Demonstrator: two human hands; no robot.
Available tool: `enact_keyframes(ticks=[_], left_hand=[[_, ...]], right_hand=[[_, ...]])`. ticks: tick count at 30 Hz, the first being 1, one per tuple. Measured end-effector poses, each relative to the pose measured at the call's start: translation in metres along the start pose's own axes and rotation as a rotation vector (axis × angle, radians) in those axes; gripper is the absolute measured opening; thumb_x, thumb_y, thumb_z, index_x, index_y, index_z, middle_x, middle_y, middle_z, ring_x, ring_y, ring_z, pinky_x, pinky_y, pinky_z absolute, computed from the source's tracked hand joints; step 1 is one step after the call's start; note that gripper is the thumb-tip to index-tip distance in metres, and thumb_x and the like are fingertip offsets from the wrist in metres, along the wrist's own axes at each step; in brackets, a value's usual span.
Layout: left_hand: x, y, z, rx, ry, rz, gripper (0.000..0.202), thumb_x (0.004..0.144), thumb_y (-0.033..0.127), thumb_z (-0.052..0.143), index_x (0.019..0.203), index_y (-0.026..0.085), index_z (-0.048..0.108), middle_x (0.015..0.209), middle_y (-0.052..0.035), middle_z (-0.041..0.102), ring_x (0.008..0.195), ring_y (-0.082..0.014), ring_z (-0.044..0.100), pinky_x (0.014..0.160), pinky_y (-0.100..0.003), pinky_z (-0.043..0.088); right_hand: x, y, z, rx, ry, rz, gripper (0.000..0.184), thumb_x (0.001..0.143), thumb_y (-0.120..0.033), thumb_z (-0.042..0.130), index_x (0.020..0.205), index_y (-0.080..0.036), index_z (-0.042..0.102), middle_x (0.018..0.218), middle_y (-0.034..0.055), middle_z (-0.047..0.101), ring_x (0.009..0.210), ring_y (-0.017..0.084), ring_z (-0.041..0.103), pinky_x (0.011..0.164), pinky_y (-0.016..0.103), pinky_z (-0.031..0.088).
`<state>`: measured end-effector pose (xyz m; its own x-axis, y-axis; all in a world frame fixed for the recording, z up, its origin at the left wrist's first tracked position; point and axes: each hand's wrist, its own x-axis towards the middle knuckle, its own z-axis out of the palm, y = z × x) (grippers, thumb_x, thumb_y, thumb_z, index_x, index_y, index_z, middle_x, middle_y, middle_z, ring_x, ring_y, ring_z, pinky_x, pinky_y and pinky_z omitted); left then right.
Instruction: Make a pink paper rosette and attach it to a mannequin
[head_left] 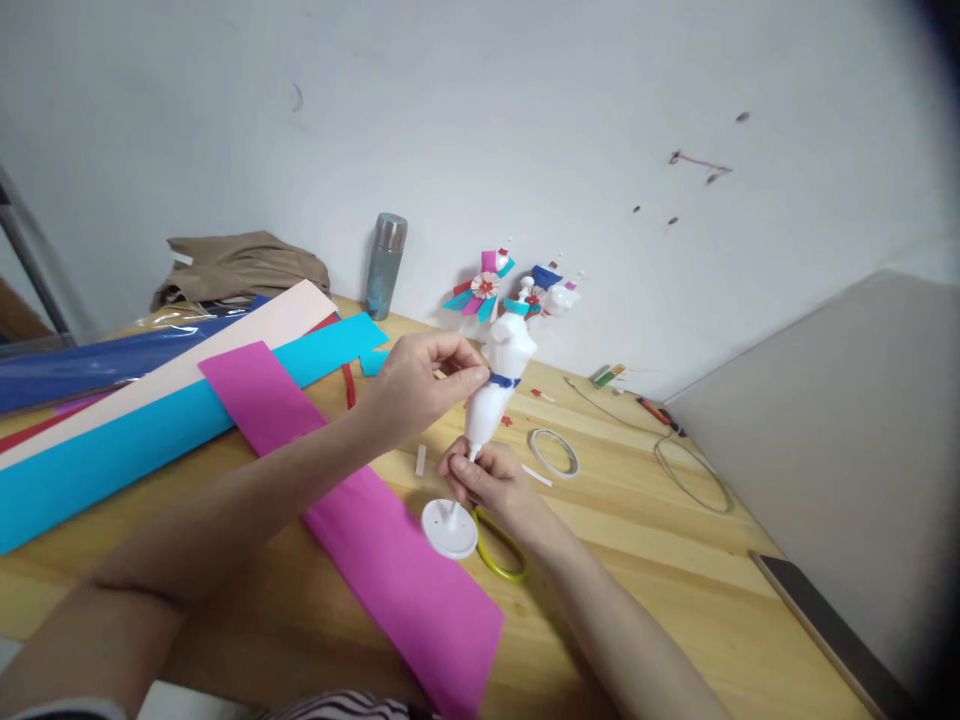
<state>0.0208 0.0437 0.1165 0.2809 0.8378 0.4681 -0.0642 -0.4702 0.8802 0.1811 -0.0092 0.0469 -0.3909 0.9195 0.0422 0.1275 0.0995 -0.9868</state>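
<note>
A small white mannequin torso on a thin rod and round white base leans over the wooden table. A blue strip wraps its waist. My left hand pinches that blue strip at the waist, fingers closed. My right hand grips the rod just under the torso, fingers wrapped round it. A long magenta paper sheet lies under my left forearm.
Cyan, pale pink and dark blue sheets lie at the left. A grey bottle and decorated mannequins stand by the wall. A tape ring, a yellow ring, wire and a phone lie to the right.
</note>
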Motion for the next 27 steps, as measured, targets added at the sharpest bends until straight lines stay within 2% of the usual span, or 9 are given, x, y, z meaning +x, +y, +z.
enact_keyframes(ticks=[5, 10, 17, 22, 24, 27], left_hand=[[-0.001, -0.001, 0.002, 0.005, -0.005, 0.015, 0.012, 0.078, 0.024, 0.061, 0.069, 0.016, 0.06, 0.067, -0.0007, 0.062, 0.063, -0.01, 0.057, 0.058, -0.022, 0.046], [-0.002, -0.002, 0.002, -0.044, -0.031, -0.017, 0.014, 0.079, 0.024, 0.061, 0.07, 0.015, 0.058, 0.067, -0.0001, 0.06, 0.063, -0.0097, 0.056, 0.059, -0.021, 0.048], [-0.009, 0.0, 0.006, 0.133, 0.059, 0.11, 0.011, 0.082, 0.019, 0.058, 0.072, 0.016, 0.058, 0.09, -0.0056, 0.066, 0.089, -0.0151, 0.064, 0.063, -0.02, 0.049], [-0.014, 0.002, 0.008, 0.216, 0.089, 0.129, 0.013, 0.081, 0.016, 0.057, 0.068, 0.017, 0.057, 0.078, -0.0022, 0.061, 0.074, -0.0115, 0.06, 0.06, -0.019, 0.049], [-0.015, 0.004, 0.01, 0.204, 0.064, 0.134, 0.013, 0.081, 0.017, 0.056, 0.068, 0.017, 0.057, 0.073, -0.001, 0.061, 0.07, -0.0107, 0.059, 0.06, -0.019, 0.048], [-0.018, 0.007, 0.011, 0.162, -0.006, 0.116, 0.012, 0.081, 0.017, 0.056, 0.069, 0.017, 0.057, 0.068, 0.0002, 0.063, 0.065, -0.0102, 0.06, 0.06, -0.02, 0.049]], right_hand=[[-0.001, 0.0, -0.003, 0.051, 0.034, 0.022, 0.048, 0.081, -0.064, 0.065, 0.064, -0.02, 0.058, 0.054, -0.0014, 0.049, 0.051, 0.011, 0.036, 0.048, 0.026, 0.022], [-0.002, 0.004, -0.005, 0.112, 0.003, 0.023, 0.043, 0.083, -0.062, 0.065, 0.075, -0.019, 0.063, 0.053, -0.0026, 0.049, 0.05, 0.011, 0.037, 0.048, 0.026, 0.024], [0.003, 0.007, -0.011, -0.127, 0.229, 0.003, 0.042, 0.083, -0.055, 0.062, 0.062, -0.02, 0.053, 0.052, -0.0029, 0.048, 0.048, 0.01, 0.037, 0.05, 0.027, 0.028], [0.004, 0.004, -0.018, -0.24, 0.326, 0.01, 0.034, 0.081, -0.051, 0.061, 0.067, -0.019, 0.059, 0.053, -0.0021, 0.05, 0.049, 0.012, 0.043, 0.052, 0.029, 0.033], [0.004, 0.004, -0.02, -0.258, 0.344, -0.001, 0.031, 0.081, -0.049, 0.061, 0.072, -0.019, 0.061, 0.053, -0.0018, 0.052, 0.049, 0.013, 0.044, 0.052, 0.029, 0.033], [0.004, 0.003, -0.022, -0.263, 0.319, -0.016, 0.033, 0.082, -0.048, 0.062, 0.064, -0.021, 0.057, 0.052, -0.0017, 0.051, 0.049, 0.013, 0.043, 0.052, 0.029, 0.032]])
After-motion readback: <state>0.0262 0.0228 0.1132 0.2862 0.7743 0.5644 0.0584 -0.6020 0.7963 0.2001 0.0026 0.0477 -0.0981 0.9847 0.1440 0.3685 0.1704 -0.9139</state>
